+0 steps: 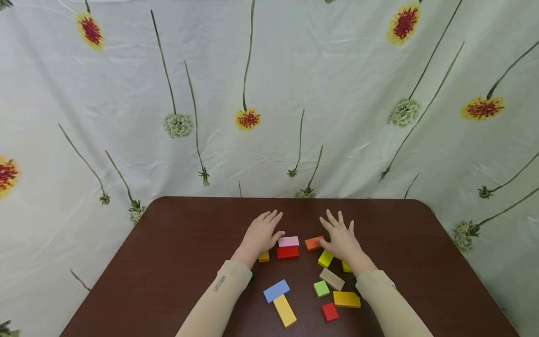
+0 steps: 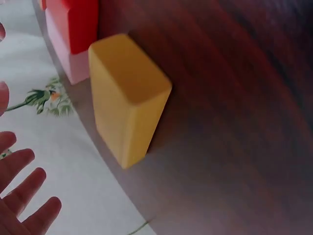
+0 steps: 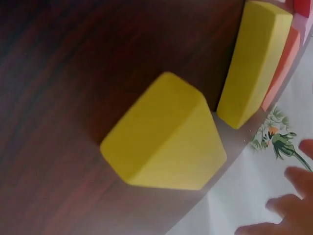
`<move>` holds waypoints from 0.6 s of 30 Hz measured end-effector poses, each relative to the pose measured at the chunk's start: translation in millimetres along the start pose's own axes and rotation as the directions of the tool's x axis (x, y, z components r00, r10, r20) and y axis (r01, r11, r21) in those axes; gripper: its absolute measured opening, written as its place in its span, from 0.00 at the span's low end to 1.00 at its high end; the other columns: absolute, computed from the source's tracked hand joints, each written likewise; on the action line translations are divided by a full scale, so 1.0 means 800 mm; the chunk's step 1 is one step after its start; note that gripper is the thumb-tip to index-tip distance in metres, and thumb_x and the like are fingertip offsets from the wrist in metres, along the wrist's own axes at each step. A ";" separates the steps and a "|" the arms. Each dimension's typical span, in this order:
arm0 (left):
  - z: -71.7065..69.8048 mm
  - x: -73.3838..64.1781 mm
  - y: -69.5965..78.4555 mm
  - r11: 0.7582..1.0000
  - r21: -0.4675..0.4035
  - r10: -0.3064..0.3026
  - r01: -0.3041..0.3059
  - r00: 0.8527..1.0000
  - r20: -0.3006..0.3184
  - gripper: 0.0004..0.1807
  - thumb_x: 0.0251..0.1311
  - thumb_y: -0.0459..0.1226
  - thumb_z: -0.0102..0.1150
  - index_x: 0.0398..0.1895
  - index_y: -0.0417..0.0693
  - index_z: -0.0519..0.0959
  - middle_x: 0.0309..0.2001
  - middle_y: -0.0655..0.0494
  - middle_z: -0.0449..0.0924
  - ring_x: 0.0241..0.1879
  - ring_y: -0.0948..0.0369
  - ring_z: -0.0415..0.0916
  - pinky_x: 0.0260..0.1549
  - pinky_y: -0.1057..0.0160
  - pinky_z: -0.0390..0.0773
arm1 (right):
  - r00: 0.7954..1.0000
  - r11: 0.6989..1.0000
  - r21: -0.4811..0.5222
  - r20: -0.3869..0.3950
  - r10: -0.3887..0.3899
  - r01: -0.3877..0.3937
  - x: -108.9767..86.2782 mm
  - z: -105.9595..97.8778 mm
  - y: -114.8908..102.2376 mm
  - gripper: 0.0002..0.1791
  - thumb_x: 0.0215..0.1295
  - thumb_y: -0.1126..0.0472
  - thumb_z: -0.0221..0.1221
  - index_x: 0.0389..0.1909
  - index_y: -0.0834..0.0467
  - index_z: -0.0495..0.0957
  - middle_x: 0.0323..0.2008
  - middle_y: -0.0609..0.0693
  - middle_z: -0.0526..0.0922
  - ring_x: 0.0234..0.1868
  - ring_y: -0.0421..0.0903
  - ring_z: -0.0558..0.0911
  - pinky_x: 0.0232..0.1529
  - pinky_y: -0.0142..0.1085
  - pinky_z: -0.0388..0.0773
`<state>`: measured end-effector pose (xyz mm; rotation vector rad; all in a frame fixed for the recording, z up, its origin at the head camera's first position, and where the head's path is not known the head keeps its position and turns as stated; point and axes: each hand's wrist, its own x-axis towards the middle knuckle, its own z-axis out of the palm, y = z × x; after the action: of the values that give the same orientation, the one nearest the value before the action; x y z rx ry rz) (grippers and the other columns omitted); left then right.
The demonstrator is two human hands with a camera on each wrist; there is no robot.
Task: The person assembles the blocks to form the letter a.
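Note:
My left hand (image 1: 261, 234) hovers with fingers spread at the far left of the blocks. Its thumb reaches towards a pink block (image 1: 288, 241) behind a red block (image 1: 288, 252); I cannot tell whether they touch. An orange-yellow block (image 2: 122, 98) stands beneath that hand, partly hidden in the head view. My right hand (image 1: 342, 236), fingers spread, has its thumb at the orange block (image 1: 314, 243); contact is unclear. Below its palm lie a yellow block (image 1: 325, 258) and a second yellow block (image 3: 166, 137), mostly covered by the wrist in the head view. Neither hand grips anything.
Nearer on the brown table (image 1: 189, 243) lie a blue block (image 1: 276, 291), a pale yellow block (image 1: 285, 310), a tan block (image 1: 331, 279), a green block (image 1: 321, 289), a golden block (image 1: 347, 299) and a small red block (image 1: 330, 312). A flowered cloth (image 1: 337, 93) hangs behind.

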<state>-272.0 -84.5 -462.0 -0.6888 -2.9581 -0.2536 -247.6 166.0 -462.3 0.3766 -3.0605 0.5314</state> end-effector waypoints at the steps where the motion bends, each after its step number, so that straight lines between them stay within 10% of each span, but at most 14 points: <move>1: 0.001 0.000 0.001 1.000 0.005 0.005 -0.005 1.000 0.001 0.32 0.67 0.48 0.57 0.72 0.48 0.66 0.71 0.47 0.67 0.70 0.49 0.64 0.68 0.50 0.67 | 1.000 1.000 0.010 0.012 -0.001 0.001 0.000 0.001 -0.001 0.36 0.65 0.52 0.64 0.71 0.60 0.66 0.76 0.62 0.56 0.76 0.69 0.48 0.67 0.74 0.42; 18: 0.024 -0.005 0.016 0.995 -0.075 0.060 -0.059 0.998 0.021 0.13 0.62 0.39 0.64 0.49 0.52 0.86 0.48 0.55 0.87 0.50 0.56 0.80 0.53 0.57 0.80 | 0.998 0.999 0.004 0.055 -0.039 0.039 0.001 0.018 -0.012 0.18 0.59 0.64 0.67 0.52 0.61 0.83 0.53 0.58 0.84 0.60 0.58 0.79 0.68 0.67 0.57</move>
<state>-263.8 -71.1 -479.6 -0.7928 -2.9577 -0.3552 -245.7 152.1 -472.6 0.4574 -3.0979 0.5329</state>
